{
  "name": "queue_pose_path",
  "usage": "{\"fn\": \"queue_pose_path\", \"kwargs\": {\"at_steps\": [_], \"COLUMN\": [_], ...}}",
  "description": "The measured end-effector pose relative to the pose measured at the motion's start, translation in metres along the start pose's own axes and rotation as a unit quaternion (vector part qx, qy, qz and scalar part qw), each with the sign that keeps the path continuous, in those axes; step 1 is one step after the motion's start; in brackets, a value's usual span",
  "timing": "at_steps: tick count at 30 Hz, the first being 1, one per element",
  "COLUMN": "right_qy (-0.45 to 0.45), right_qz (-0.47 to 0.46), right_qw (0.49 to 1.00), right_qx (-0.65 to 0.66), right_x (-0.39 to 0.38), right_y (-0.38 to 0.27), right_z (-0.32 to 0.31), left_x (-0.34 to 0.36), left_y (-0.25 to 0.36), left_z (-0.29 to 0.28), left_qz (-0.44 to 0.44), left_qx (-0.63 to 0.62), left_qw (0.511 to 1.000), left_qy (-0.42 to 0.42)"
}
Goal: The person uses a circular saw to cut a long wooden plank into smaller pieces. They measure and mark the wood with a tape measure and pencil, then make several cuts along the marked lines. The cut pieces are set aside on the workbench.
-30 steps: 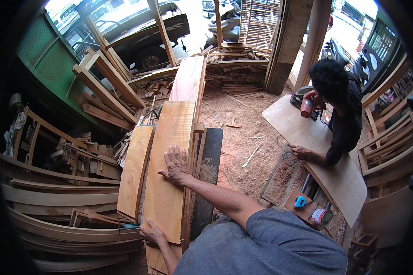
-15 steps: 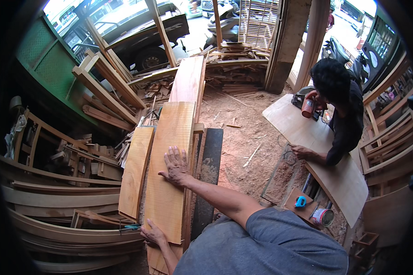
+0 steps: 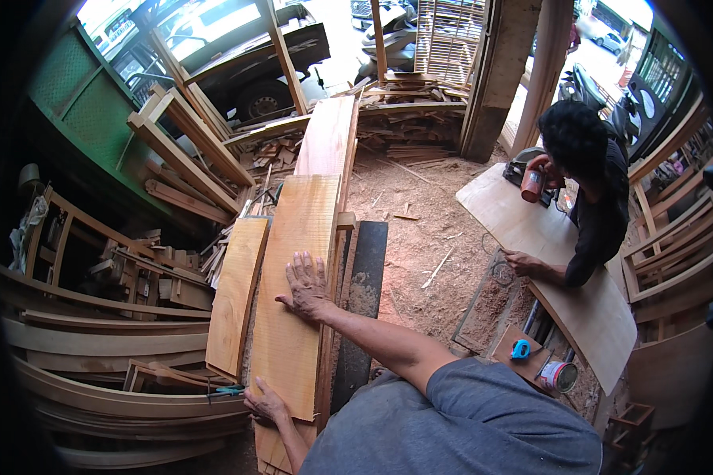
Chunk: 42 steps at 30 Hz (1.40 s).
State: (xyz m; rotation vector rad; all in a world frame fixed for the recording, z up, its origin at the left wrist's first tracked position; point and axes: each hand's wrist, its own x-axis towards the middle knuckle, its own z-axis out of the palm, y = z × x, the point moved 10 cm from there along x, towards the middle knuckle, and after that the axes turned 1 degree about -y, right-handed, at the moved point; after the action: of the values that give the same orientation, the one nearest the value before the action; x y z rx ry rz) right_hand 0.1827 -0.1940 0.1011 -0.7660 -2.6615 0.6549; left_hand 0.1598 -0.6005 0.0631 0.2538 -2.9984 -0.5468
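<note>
A long yellowish wooden board (image 3: 297, 237) lies lengthwise in front of me, on top of other planks. My right hand (image 3: 307, 289) rests flat on its upper face near the middle, fingers spread and thumb out to the left. At the near end, my left hand (image 3: 268, 402) holds the board's left edge; some of its fingertips are hidden at the side. A shorter wooden board (image 3: 236, 297) lies just left of the long one. Beyond the far end stretches a paler, pinkish plank (image 3: 325, 138).
At the right a co-worker (image 3: 586, 190) leans over a pale curved panel (image 3: 562, 245), holding a power tool (image 3: 533, 186). A blue tape measure (image 3: 520, 349) and a can (image 3: 558, 375) are near me. Curved wooden pieces (image 3: 119, 344) stack at the left; sawdust covers the floor (image 3: 412, 237).
The view has shifted very slightly. Both my hands keep their places on the board, and the board has not visibly moved.
</note>
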Motion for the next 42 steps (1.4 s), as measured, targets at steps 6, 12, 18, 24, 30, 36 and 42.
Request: {"fn": "queue_pose_path", "kwargs": {"at_steps": [6, 12, 18, 24, 30, 36, 42], "right_qy": [-0.001, 0.006, 0.008, 0.005, -0.001, -0.009, -0.001], "right_qz": [0.0, -0.003, -0.002, -0.003, -0.003, -0.003, -0.001], "right_qw": [1.0, 1.0, 1.0, 1.0, 1.0, 1.0, 1.0], "right_qx": [0.001, 0.0, 0.008, 0.004, 0.002, 0.005, 0.004], "right_x": [0.0004, 0.0001, 0.0004, -0.0001, 0.0008, 0.0009, 0.0009], "right_y": [0.0005, -0.0003, 0.0005, 0.0007, -0.0003, -0.0004, -0.0001], "right_z": [0.0, -0.0018, 0.0007, 0.0022, 0.0016, 0.0016, 0.002], "left_x": [-0.0045, -0.0042, -0.0024, -0.0051, -0.0047, -0.0041, -0.0033], "left_y": [0.0068, 0.0062, 0.0034, 0.005, 0.0078, 0.005, 0.0038], "left_z": [-0.0071, -0.0068, -0.0033, -0.0048, -0.0079, -0.0047, -0.002], "left_qz": [0.01, 0.0, -0.006, -0.005, 0.011, 0.003, 0.0], "left_qx": [-0.005, 0.004, 0.019, 0.014, 0.024, 0.007, -0.003], "left_qw": [1.0, 1.0, 1.0, 1.0, 1.0, 1.0, 1.0], "left_qy": [0.028, 0.018, 0.0, -0.002, 0.014, 0.004, -0.005]}}
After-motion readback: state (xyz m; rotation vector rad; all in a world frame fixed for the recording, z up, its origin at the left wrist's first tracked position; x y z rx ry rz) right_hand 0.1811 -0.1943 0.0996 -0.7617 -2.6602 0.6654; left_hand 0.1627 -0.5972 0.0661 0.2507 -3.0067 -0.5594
